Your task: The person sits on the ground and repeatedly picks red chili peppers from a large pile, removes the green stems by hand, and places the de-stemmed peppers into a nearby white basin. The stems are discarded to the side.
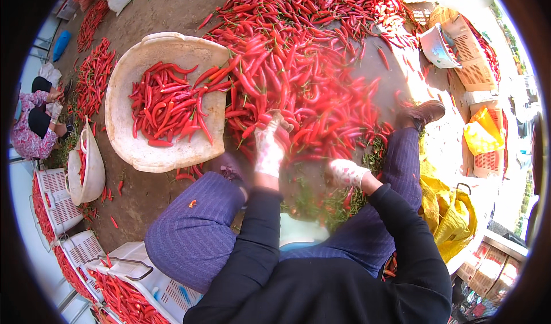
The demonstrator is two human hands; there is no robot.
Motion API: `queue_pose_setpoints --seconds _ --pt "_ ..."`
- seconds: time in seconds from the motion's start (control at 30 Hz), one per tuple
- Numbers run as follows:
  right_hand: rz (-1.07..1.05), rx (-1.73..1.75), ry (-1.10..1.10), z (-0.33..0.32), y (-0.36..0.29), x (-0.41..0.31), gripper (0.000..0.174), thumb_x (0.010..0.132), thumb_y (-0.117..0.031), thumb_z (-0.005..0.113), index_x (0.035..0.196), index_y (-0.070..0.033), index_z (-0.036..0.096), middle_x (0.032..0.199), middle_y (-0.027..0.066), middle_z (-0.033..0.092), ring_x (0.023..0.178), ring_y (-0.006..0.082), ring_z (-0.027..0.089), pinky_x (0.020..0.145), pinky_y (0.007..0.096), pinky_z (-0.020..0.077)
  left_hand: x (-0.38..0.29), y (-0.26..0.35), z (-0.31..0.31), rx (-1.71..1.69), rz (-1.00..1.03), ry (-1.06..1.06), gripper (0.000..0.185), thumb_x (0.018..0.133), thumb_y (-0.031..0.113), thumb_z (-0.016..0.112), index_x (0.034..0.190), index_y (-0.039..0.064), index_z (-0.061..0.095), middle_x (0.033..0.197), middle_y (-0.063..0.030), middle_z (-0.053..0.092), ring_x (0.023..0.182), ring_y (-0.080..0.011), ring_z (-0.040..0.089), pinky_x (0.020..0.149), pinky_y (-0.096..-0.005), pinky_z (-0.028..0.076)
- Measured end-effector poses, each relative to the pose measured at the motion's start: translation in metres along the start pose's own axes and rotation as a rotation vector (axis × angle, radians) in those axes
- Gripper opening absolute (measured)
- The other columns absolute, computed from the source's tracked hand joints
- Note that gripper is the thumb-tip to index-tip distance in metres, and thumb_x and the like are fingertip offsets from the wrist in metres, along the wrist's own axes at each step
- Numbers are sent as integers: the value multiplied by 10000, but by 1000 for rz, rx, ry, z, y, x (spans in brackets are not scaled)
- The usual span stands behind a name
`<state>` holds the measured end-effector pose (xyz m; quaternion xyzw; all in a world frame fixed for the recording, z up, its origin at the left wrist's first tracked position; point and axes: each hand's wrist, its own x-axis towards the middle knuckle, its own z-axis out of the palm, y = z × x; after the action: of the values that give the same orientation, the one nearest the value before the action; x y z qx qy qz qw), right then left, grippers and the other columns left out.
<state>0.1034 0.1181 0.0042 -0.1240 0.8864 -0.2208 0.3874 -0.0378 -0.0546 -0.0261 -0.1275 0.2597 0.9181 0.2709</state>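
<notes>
My left hand [271,141], in a white patterned glove, is at the near edge of a large heap of red chili peppers [297,70], its fingers closed on red chilies. To its right, my right hand [348,172], gloved alike, is over the ground beside the heap's near edge; its fingers are blurred and I cannot tell whether they hold anything. A worn white plastic scoop-shaped basin [122,109] stands left of the heap with red chilies [165,104] inside. Green stems [357,203] lie between my legs.
White crates [62,203] of chilies line the lower left, near a white tub [92,173]. Another person [34,122] sits at the far left. At right are a basin [434,46], crates [475,72] and a yellow sack [447,220]. My shoe [424,113] rests by the heap.
</notes>
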Motion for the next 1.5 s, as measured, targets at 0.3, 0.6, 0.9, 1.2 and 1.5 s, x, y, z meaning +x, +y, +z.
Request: queue_pose_setpoints --seconds 0.3,0.6,0.9,1.2,1.5 --pt "565 391 988 -168 35 200 403 758 -353 618 949 1 585 938 208 608 941 336 573 830 387 441 12 3 -2 -204 -152 130 222 887 269 531 1014 88 555 910 -44 613 827 -176 593 797 -355 500" --pt "171 965 935 -152 51 100 133 839 -35 508 941 49 519 661 76 550 497 149 516 465 291 417 24 12 -13 -791 -724 -218 194 899 149 491 1071 71 538 931 -55 602 781 -139 578 659 -263 508" --pt "56 514 556 -54 -14 50 228 757 -90 584 952 18 539 806 184 610 751 295 607 637 357 456 -8 -26 17 308 -138 269 143 782 51 644 917 40 597 788 -59 614 652 -139 581 528 -266 485" --pt "11 532 255 25 -19 27 345 716 -68 603 1053 -19 554 960 146 600 878 217 576 751 317 458 -28 -16 61 780 214 -160 76 764 26 657 839 27 644 774 -29 633 708 -93 565 638 -215 460" --pt "93 102 999 -111 -7 113 139 756 -150 593 851 -61 641 768 140 637 723 302 621 635 378 501 20 120 -20 -563 310 172 679 798 479 578 1211 -29 397 1102 -166 541 1137 -331 449 999 -496 351"
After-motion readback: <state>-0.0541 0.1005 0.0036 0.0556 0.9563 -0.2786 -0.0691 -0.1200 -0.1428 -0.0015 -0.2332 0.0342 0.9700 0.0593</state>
